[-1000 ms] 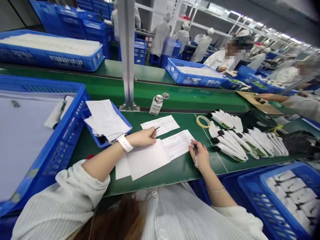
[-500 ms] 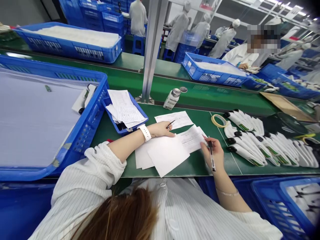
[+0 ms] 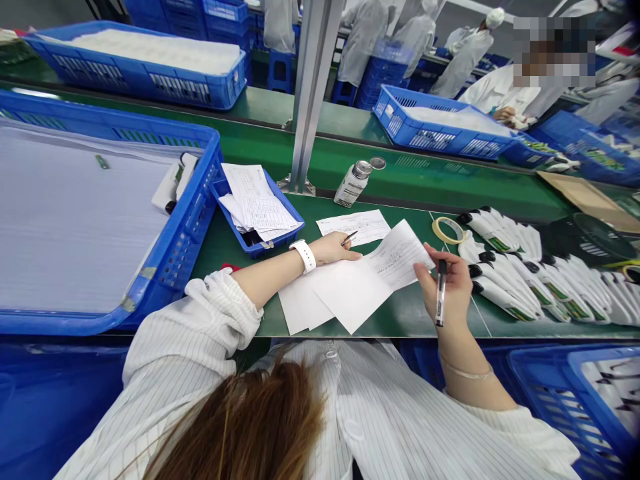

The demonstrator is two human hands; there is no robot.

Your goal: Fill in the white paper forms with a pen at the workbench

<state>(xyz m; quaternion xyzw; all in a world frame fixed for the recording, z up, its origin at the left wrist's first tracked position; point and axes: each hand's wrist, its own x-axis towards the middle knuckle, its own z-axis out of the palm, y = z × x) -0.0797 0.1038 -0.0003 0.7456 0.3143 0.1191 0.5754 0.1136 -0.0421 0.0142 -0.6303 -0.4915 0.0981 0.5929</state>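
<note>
In the head view, the left hand (image 3: 333, 249) lies over the top edge of the loose blank sheets (image 3: 353, 293) in the middle of the frame. Its fingers are bent and closed around a slim pointed tool (image 3: 350, 236), whose tip sticks out to the right. The right hand (image 3: 453, 287), right of centre, has its thumb and forefinger closed on the right edge of a written sheet (image 3: 395, 257). A pen (image 3: 441, 293) runs down across that same palm, held by the fingers. The written sheet is raised and bent at its right end, while its left part meets the blank sheets near the left hand.

The sheets fan out over the green worktop (image 3: 400, 320), partly overlapping. Just above them a slip with writing (image 3: 355, 227) lies flat. More papers (image 3: 260, 207) sit loosely piled in a small blue tray (image 3: 235, 230) at upper left of centre. A bottle (image 3: 349, 187) with its lid open stands above the slip, and a tape roll (image 3: 436, 233) lies near the white devices (image 3: 505, 300) at right.

The handling of the sheets looks partway through: one is lifted at its edge, while the others lie spread out, neither squared nor stacked.
</note>
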